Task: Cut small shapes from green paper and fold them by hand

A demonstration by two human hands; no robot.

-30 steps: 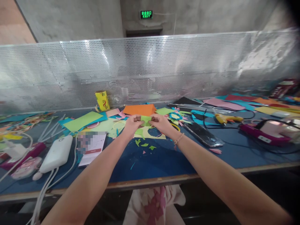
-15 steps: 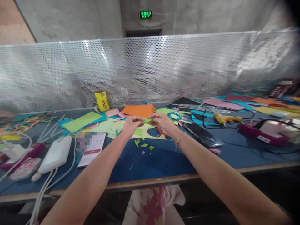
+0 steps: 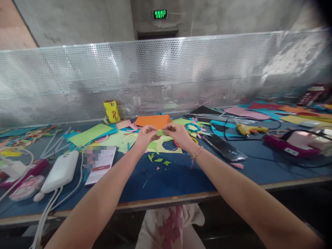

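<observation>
A: What do we have in our hands?

B: Our left hand (image 3: 145,135) and right hand (image 3: 178,134) meet over the middle of the table (image 3: 181,176), each pinching one end of a small green paper piece (image 3: 160,132). Both are clamped on it with thumb and fingertips, the left at its 9 o'clock end and the right at its 3 o'clock end.

A: Where does the piece sit?

B: It is held just above a pale yellow-green sheet (image 3: 162,147), clear of the table, with an orange sheet (image 3: 153,121) just beyond it at 12 o'clock.

A: And around us?

B: Green scraps (image 3: 158,159) lie at 6 o'clock from our hands. A paper flower (image 3: 192,127) is near our right hand at 2 o'clock, and a phone (image 3: 223,148) lies at 3 o'clock. A white power bank (image 3: 60,171) sits well off at 8 o'clock, and a yellow glue gun (image 3: 249,129) lies farther out at 3 o'clock.
</observation>
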